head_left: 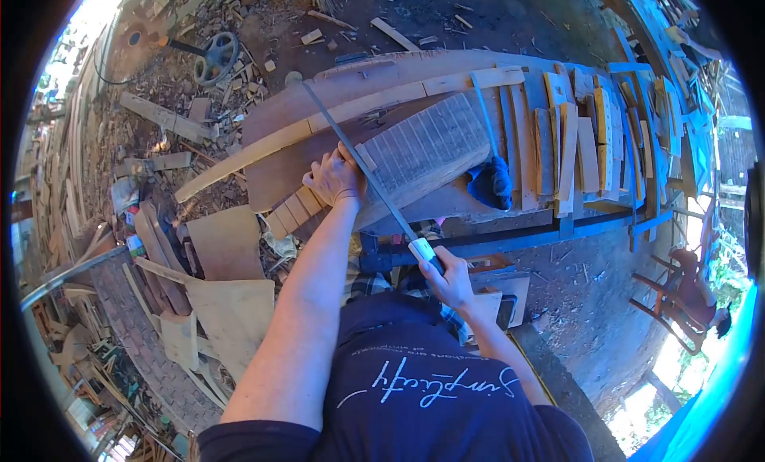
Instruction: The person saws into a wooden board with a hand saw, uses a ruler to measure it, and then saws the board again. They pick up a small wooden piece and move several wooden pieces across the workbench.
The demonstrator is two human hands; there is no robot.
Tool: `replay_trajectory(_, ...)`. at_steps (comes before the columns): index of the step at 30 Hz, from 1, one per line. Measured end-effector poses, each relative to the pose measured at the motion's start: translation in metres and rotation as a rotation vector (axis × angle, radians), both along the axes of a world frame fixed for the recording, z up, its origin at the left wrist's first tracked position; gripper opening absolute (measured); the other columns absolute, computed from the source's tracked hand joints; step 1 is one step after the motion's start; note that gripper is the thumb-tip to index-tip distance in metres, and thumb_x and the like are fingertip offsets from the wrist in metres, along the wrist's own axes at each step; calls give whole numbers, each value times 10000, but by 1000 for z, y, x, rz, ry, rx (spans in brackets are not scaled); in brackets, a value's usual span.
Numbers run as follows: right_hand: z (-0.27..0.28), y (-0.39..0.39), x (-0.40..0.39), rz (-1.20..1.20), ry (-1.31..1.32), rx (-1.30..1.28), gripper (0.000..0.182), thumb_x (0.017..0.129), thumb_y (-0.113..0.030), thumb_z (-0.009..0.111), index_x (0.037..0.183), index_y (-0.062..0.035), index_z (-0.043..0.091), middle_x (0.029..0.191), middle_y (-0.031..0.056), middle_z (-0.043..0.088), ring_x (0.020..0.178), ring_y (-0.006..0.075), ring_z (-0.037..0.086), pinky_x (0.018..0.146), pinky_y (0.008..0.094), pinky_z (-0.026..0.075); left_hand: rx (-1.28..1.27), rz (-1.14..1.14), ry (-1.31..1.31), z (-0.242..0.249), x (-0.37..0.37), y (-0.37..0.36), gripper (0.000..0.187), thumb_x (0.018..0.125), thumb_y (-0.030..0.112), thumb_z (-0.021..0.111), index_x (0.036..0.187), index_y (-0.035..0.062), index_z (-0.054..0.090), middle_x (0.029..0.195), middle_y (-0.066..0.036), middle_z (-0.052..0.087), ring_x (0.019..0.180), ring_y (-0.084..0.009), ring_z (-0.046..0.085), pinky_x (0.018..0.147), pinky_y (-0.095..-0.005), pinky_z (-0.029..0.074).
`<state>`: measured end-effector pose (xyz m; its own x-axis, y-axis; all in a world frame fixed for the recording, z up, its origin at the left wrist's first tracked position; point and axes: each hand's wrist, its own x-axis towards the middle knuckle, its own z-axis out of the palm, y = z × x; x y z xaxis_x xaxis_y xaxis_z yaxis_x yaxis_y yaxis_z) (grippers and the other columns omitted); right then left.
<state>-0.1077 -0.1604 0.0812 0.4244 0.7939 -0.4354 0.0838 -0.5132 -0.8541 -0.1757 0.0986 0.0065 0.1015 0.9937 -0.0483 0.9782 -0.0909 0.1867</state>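
A long thin metal blade [362, 163] runs diagonally across a big wooden block [430, 139] scored with several parallel lines. My right hand [448, 277] is closed around its pale handle [425, 252], near my body. My left hand [336, 179] rests with fingers spread on the block's left part, close beside the blade. Left of that hand lie several light wooden pieces [293, 212] in a row. What lies under the left palm is hidden.
A long curved wooden strip [351, 109] lies behind the block. Dark cloth [492, 183] sits at the block's right end, with many wooden slats [567, 147] beyond. A handwheel [221, 58] stands at upper left; a wooden chair [687, 298] is at right.
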Motion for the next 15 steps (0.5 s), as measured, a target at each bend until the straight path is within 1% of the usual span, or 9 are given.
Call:
replay_trajectory(2, 1, 16, 0, 16, -19, -38, 532, 878, -500, 622, 905, 31, 603, 697, 230, 620, 678, 395, 643, 616, 430, 480, 41, -101, -26, 0, -4, -2, 458, 993, 385, 352, 859, 188, 743, 919, -52, 722, 932, -237, 608, 883, -433, 322)
replay_trajectory(4, -6, 51, -7, -65, -49, 89, 541, 871, -511, 625, 892, 29, 607, 711, 240, 622, 697, 407, 645, 621, 431, 482, 30, -100, -27, -4, -5, -2, 450, 994, 385, 351, 872, 192, 739, 922, -50, 723, 930, -240, 608, 875, -434, 324)
replay_trajectory(5, -15, 67, -8, -59, -42, 86, 541, 871, -511, 625, 892, 29, 607, 711, 240, 622, 697, 407, 645, 621, 431, 482, 37, -104, -36, -4, -6, -1, 443, 994, 385, 349, 886, 196, 735, 926, -47, 723, 929, -243, 608, 868, -434, 327)
replay_trajectory(7, -32, 94, -5, -20, -10, -42, 500, 881, -480, 624, 889, 20, 613, 726, 238, 624, 724, 417, 642, 637, 429, 482, 6, -54, -18, 0, -3, 4, 446, 998, 383, 343, 890, 195, 733, 927, -45, 724, 926, -246, 607, 866, -432, 329)
replay_trajectory(10, -23, 72, 1, 3, -67, 43, 490, 881, -476, 626, 884, 14, 609, 733, 239, 621, 743, 431, 631, 651, 434, 482, -71, -4, -3, 5, 0, 5, 452, 1003, 376, 335, 890, 191, 732, 926, -44, 724, 923, -250, 606, 859, -429, 332)
replay_trajectory(11, -13, 54, 2, 24, -102, 52, 474, 892, -464, 618, 890, 10, 611, 707, 225, 612, 683, 378, 640, 631, 415, 475, -91, 3, 0, 7, 2, 7, 455, 1005, 371, 334, 887, 187, 732, 924, -43, 724, 923, -250, 607, 853, -428, 334)
replay_trajectory(12, -8, 32, 1, 28, -110, 44, 474, 892, -464, 618, 890, 10, 611, 707, 225, 612, 683, 378, 640, 631, 415, 475, -99, 6, -8, 8, 3, 8, 455, 1005, 371, 334, 887, 187, 732, 924, -43, 724, 923, -250, 607, 853, -428, 334)
replay_trajectory(14, 7, 8, 1, -19, -46, 38, 458, 903, -451, 609, 896, 7, 612, 671, 203, 593, 612, 287, 607, 601, 387, 459, -18, -25, -45, 8, 2, 6, 462, 1009, 363, 337, 869, 175, 735, 912, -42, 724, 911, -248, 610, 840, -430, 338)
replay_trajectory(15, 5, 7, 2, 0, -27, 18, 448, 911, -439, 603, 930, 8, 625, 664, 188, 587, 613, 223, 581, 602, 361, 458, -34, -24, -38, 6, -1, 4, 462, 1009, 363, 337, 869, 175, 735, 912, -42, 724, 911, -248, 610, 840, -430, 338)
